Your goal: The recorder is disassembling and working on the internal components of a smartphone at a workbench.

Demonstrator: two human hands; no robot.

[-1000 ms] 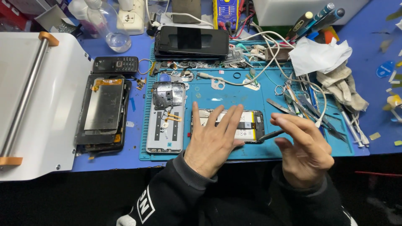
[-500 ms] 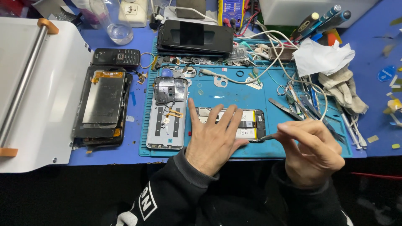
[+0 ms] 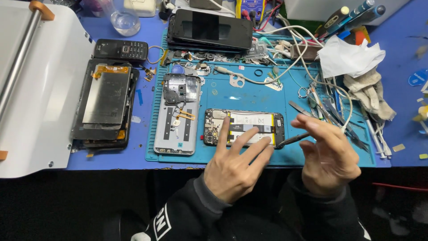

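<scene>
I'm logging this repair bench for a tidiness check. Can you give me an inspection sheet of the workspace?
Surface: teal work mat on a blue table.
Job's things: opened phone, battery exposed; thin tool at its right end.
Clutter: rear cover, stacked screen parts, keypad phone, dark phone, cloth, tweezers.
Grippers: left hand presses the phone; right hand holds the tool.
Cables: white cables loop across the mat.
Surroundings: white machine at left.
</scene>
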